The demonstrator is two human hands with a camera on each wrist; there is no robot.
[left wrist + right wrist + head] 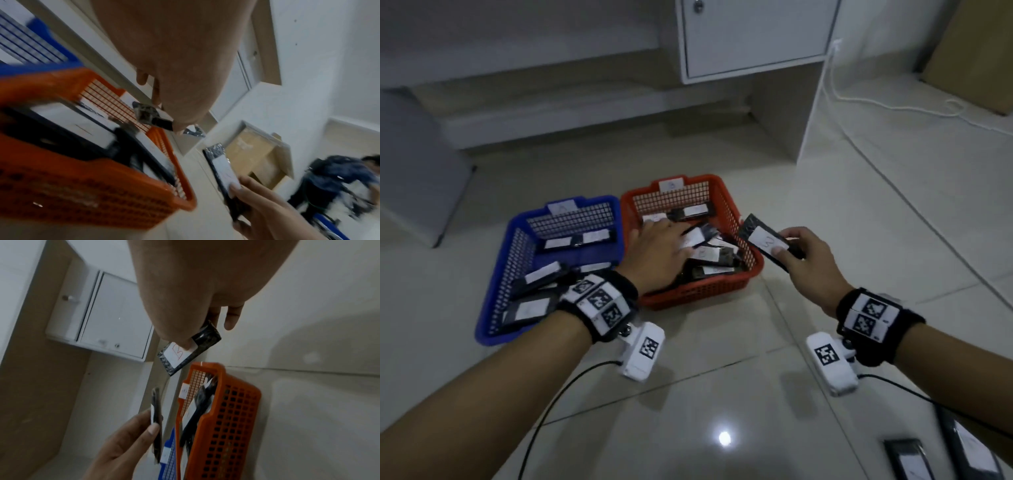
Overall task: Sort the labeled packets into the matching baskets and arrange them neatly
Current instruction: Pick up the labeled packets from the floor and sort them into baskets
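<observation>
My right hand point(784, 244) pinches a black packet point(767, 241) with a white label marked B point(177, 353), holding it in the air just right of the red basket point(755, 263). My left hand point(681, 240) reaches into the red basket over several black packets and holds one packet point(155, 418) between thumb and fingers; in the left wrist view that packet point(151, 116) shows at the fingertips. The blue basket point(517, 226) stands against the red one's left side with several labeled packets inside. Each basket carries a white tag on its far rim.
Two more packets point(909, 460) lie on the tiled floor at the bottom right. A white cabinet point(753, 37) hangs behind the baskets, with a white wall and cable to the right. Another person point(339, 178) crouches farther off in the left wrist view.
</observation>
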